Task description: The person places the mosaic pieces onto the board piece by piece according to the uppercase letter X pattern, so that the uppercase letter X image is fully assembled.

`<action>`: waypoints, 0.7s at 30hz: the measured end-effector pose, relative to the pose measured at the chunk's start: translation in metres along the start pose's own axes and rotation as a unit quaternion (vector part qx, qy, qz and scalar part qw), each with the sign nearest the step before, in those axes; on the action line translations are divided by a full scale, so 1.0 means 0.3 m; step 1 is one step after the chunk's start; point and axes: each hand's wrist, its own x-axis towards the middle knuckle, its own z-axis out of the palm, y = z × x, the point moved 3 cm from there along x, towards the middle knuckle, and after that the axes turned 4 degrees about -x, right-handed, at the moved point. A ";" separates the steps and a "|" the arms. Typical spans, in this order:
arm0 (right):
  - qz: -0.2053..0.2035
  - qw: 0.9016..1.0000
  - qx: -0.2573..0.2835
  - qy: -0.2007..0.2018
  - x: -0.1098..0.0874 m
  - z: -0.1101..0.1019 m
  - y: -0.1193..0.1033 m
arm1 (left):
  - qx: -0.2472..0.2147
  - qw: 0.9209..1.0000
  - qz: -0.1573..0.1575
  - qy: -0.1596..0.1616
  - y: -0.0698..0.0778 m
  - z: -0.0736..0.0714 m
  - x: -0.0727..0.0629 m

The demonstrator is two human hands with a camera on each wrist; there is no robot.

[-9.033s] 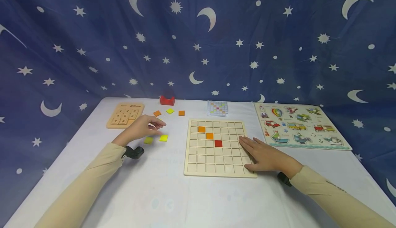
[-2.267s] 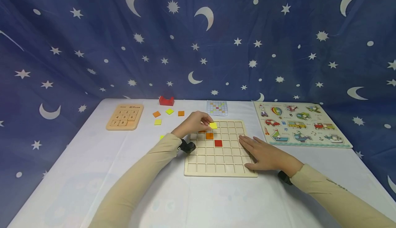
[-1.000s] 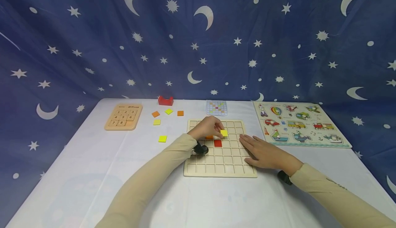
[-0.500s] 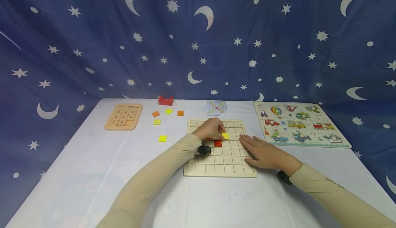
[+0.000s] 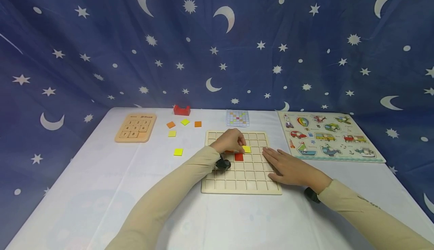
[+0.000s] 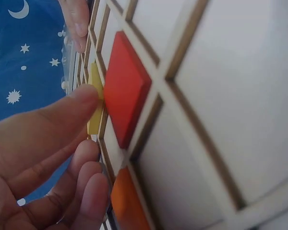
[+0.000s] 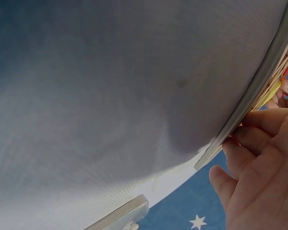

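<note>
My left hand [image 5: 229, 141] is over the wooden grid board [image 5: 240, 186], pinching a yellow square tile [image 5: 247, 149] at a cell diagonally up and right of a red tile [image 5: 239, 157]. In the left wrist view the thumb lies against that yellow tile [image 6: 94, 115], beside the red one. An orange tile [image 6: 127, 201] sits in the cell diagonally on the red tile's other side, mostly covered by the hand in the head view. My right hand [image 5: 291, 168] rests with extended fingers on the board's right edge.
Left of the board lie loose yellow tiles [image 5: 178, 152] and orange tiles [image 5: 198, 124]. Behind them stands a red holder [image 5: 182, 110]. A number puzzle [image 5: 135, 128] is far left, a patterned grid card [image 5: 237, 118] behind the board, and a picture puzzle [image 5: 330, 139] at right.
From the loose tiles at left, my left hand has brought a yellow tile to the board, moving right across it and down to a cell near the red tile. The right hand stays in place.
</note>
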 end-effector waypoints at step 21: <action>0.002 1.000 0.004 -0.004 -0.002 -0.001 0.000 | -0.021 1.000 0.009 -0.012 -0.010 -0.024 -0.012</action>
